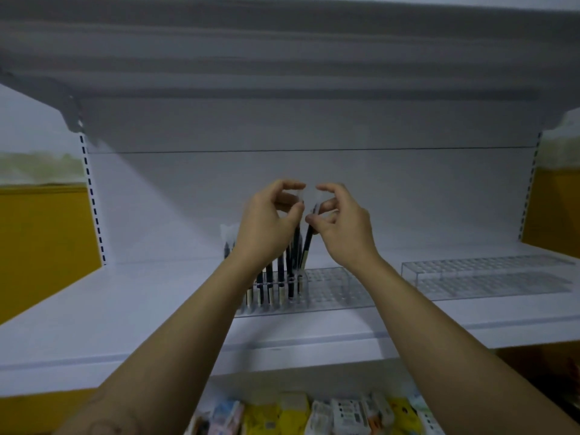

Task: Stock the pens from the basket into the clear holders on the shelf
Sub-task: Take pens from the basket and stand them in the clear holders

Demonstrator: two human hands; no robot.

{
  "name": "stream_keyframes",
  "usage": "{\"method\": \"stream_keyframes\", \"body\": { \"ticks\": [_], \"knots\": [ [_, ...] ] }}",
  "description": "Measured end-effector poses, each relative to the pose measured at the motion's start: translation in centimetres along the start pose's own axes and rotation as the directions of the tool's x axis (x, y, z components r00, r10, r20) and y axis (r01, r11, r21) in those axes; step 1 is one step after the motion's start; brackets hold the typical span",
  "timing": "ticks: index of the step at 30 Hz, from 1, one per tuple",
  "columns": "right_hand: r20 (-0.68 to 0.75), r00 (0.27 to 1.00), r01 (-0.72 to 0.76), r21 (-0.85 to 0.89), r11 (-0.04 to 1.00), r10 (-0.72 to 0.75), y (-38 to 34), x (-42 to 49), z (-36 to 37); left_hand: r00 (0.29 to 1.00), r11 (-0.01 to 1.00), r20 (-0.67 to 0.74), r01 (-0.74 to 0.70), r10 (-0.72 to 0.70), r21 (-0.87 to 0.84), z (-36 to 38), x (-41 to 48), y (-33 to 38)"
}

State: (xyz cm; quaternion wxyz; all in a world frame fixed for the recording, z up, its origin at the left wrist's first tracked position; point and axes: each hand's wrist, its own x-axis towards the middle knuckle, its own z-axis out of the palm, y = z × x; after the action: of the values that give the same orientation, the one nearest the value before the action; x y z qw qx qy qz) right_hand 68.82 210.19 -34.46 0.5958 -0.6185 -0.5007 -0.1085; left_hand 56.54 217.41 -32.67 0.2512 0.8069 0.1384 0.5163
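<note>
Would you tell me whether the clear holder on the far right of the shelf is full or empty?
Empty: the far-right clear holder shows only its bare grid of holes, nothing standing in it.

one view only: head-worn wide-angle camera. it faces the shelf (157, 309) square-on, looking forward and a little down onto its top face. the eye line sits above the clear holder (332, 290) and below the upper shelf (282, 58), whose underside fills the top of frame. close range: both forearms enter from the bottom edge. the left hand (266, 224) and right hand (342, 224) meet mid-frame, just above the pens (280, 271) in the clear holder. a second holder (486, 274) lies right of the clear holder. packets (314, 416) show below it at the bottom edge. straight lines bow towards the frame edges.
</note>
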Motion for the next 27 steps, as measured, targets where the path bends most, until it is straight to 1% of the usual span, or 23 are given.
{"method": "stream_keyframes", "body": {
  "ticks": [2,5,7,11,12,14,17,19,21,22,25,27],
  "knots": [
    [0.027,1.0,0.01,0.003,1.0,-0.01,0.1,-0.2,0.4,1.0,0.999,0.002,0.004,-0.004,0.037,-0.2,-0.4,-0.4],
    [0.029,0.999,0.026,-0.014,1.0,-0.026,0.1,-0.2,0.7,1.0,0.996,-0.017,0.0,0.002,0.085,-0.9,-0.6,-0.3],
    [0.05,0.998,0.027,-0.032,0.999,-0.025,0.2,-0.1,0.8,1.0,0.988,-0.014,-0.016,0.018,0.151,-1.3,-0.5,-0.5],
    [0.166,0.986,0.037,-0.099,0.994,-0.02,0.9,-0.4,1.1,0.995,0.968,0.084,0.026,-0.048,0.25,-1.2,-0.5,-1.2],
    [0.185,0.982,0.046,-0.128,0.991,-0.021,1.0,-0.7,1.1,0.993,0.959,0.101,0.026,-0.056,0.282,-1.0,-0.7,-1.4],
    [0.187,0.982,0.077,-0.197,0.977,-0.039,1.6,-1.0,1.1,0.996,0.931,0.089,-0.007,-0.027,0.364,-0.7,-0.9,-1.7],
    [0.188,0.977,0.154,-0.293,0.944,-0.101,1.9,-1.4,0.9,0.997,0.881,0.079,-0.03,-0.008,0.472,-0.8,-0.9,-1.5],
    [0.251,0.961,0.207,-0.387,0.898,-0.113,1.5,-1.4,0.8,0.995,0.878,0.102,-0.035,-0.015,0.477,-1.1,-0.7,-1.4],
    [0.316,0.943,0.253,-0.483,0.838,-0.103,1.1,-1.4,0.8,0.992,0.898,0.122,-0.021,-0.036,0.44,-1.4,-0.4,-1.1],
    [0.326,0.941,0.254,-0.499,0.829,-0.092,1.0,-1.5,0.7,0.989,0.894,0.136,-0.017,-0.049,0.448,-1.5,-0.3,-0.9],
    [0.316,0.947,0.205,-0.468,0.859,-0.054,0.9,-2.3,0.6,0.983,0.828,0.171,-0.037,-0.072,0.559,-1.7,-0.3,-0.9],
    [0.315,0.949,0.183,-0.47,0.864,-0.03,0.9,-3.1,0.3,0.982,0.822,0.178,-0.047,-0.068,0.568,-1.8,-0.9,-1.0]
  ]
}}
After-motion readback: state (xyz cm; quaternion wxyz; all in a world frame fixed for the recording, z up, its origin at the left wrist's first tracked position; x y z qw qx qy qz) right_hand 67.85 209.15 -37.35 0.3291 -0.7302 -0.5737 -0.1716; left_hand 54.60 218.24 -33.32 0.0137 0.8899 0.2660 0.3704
